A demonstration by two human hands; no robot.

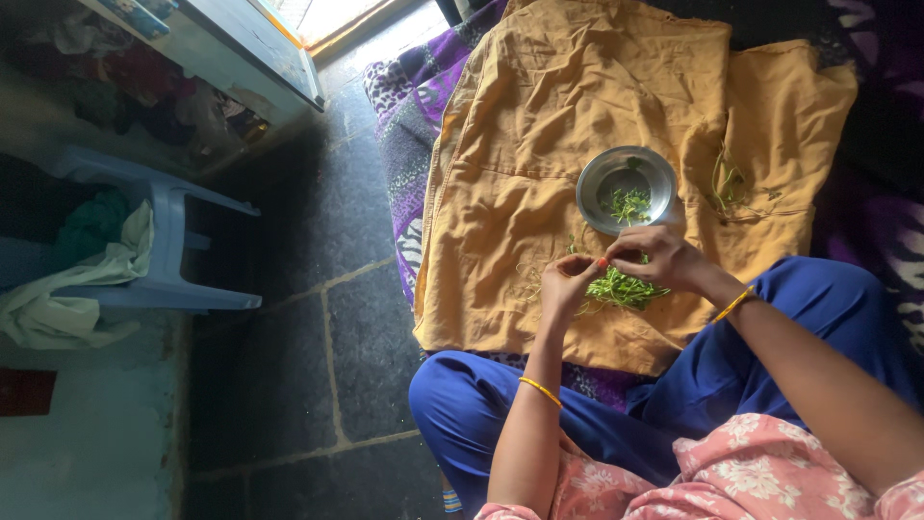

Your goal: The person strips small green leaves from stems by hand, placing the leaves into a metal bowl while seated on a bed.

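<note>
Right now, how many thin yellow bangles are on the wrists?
2: one thin yellow bangle on the left wrist, another thin yellow bangle on the right wrist; none hidden that I can tell.

hands pinching green herbs, steel bowl

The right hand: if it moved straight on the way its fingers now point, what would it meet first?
Probably the left hand. The right hand points its fingers toward it, over the bunch of green leaves, with fingertips nearly meeting. Depth is unclear.
</note>
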